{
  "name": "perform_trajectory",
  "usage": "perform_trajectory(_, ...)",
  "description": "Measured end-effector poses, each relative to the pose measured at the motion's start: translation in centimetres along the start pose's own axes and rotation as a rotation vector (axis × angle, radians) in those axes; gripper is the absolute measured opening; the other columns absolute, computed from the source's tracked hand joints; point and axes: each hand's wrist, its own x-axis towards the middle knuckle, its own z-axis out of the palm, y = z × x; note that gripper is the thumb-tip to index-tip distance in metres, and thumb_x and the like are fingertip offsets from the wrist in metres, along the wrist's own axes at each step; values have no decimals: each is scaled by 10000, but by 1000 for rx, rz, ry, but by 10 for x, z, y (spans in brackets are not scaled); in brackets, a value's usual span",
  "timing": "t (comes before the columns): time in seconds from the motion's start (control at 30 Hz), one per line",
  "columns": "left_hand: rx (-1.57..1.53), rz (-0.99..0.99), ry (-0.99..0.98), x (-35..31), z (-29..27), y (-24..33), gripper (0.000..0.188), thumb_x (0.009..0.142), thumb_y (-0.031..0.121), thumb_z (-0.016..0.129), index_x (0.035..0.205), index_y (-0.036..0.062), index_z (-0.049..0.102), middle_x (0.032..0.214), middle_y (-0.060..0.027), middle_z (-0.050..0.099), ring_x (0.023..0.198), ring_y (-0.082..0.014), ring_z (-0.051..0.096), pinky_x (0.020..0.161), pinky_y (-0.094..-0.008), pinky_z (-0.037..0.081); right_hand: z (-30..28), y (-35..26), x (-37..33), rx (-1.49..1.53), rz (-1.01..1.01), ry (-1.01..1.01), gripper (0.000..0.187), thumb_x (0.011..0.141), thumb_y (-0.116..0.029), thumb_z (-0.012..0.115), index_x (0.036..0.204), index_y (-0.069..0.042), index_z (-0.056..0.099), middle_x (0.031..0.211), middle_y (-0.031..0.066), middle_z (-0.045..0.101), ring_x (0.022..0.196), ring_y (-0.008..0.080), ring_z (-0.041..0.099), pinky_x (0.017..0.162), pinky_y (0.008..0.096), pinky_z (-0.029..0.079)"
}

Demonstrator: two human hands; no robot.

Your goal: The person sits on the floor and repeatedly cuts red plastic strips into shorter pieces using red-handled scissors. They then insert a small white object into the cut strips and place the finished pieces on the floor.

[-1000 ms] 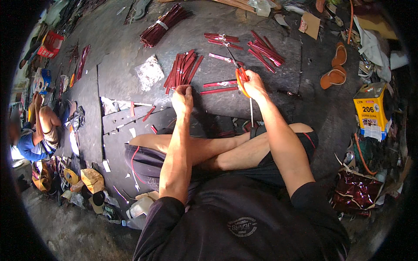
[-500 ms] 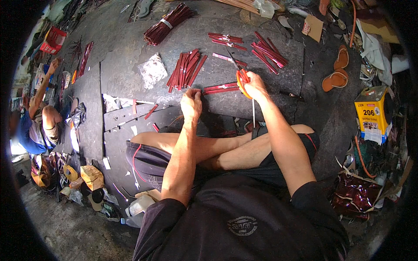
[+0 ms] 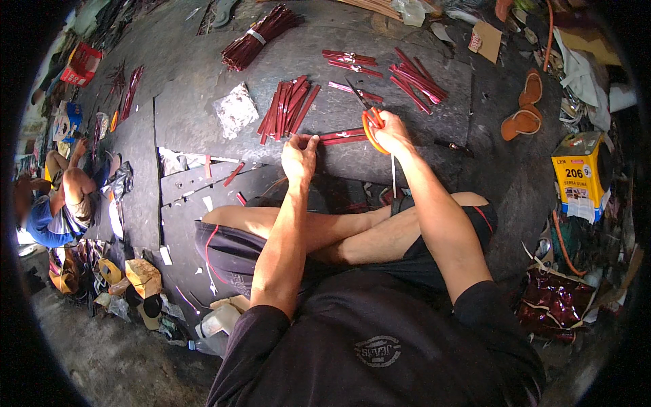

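My right hand (image 3: 393, 133) grips orange-handled scissors (image 3: 373, 122); their dark blades point away from me, toward the far left. Under and beside the handles lies a pair of glossy dark red strips (image 3: 342, 137) with a silvery bit near the middle. My left hand (image 3: 299, 156) is at the left end of these strips, its fingers curled and thumb bent inward. Whether it pinches anything is too small to make out. Beyond my left hand lies a fanned pile of red strips (image 3: 290, 108). More strips (image 3: 354, 68) with shiny bits lie past the scissors, beside another pile (image 3: 420, 80).
A tied bundle of dark red strips (image 3: 261, 37) and a clear plastic bag (image 3: 236, 110) lie farther off. Sandals (image 3: 522, 122) and a yellow can (image 3: 580, 173) stand on the right. Another person (image 3: 64, 197) sits at far left. A black-handled tool (image 3: 453, 146) lies right of my right hand.
The scissors and right hand have shifted slightly left, and the blades look a little more open. My left hand's thumb has moved out from the fingers. The other person's arm has lowered.
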Motion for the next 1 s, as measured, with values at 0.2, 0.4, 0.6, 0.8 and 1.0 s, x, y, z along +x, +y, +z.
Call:
perform_trajectory(0.2, 31, 59, 91, 5, 10, -18, 326, 793, 355, 747, 903, 50, 712, 895, -156, 700, 844, -297, 670, 805, -385, 499, -1, -8, -6, 44, 6, -20, 279, 789, -149, 740, 1022, -33, 637, 902, 134, 698, 870, 238, 683, 773, 374, 511)
perform_trajectory(0.4, 22, 68, 93, 5, 10, -14, 289, 789, 322, 751, 867, 48, 707, 843, -155, 688, 816, -293, 658, 784, -384, 496, 3, 12, 4, 69, -37, 33, 147, 850, -153, 686, 954, -61, 635, 828, 63, 676, 739, 148, 646, 642, 307, 507)
perform_trajectory(0.6, -31, 72, 89, 7, 12, -18, 255, 778, 290, 765, 824, 47, 703, 795, -138, 669, 747, -287, 636, 733, -385, 493, -40, 3, -19, 289, -224, 273, 230, 798, -169, 778, 961, -68, 651, 777, 2, 640, 602, 85, 574, 509, 248, 450)
perform_trajectory(0.8, -47, 93, 108, 11, 15, -25, 251, 775, 287, 767, 823, 47, 714, 795, -137, 686, 739, -267, 660, 723, -372, 503, -101, -62, -118, 607, -86, 178, 312, 846, -321, 750, 1010, -87, 625, 650, -58, 497, 463, 11, 432, 401, 178, 340)
perform_trajectory(1.0, -21, 68, 89, 7, 10, -14, 260, 774, 289, 769, 806, 35, 720, 766, -137, 694, 709, -270, 672, 701, -373, 513, -90, -40, -149, 630, 51, 85, 330, 894, -376, 688, 999, -72, 614, 619, -59, 477, 449, 20, 428, 393, 185, 338)
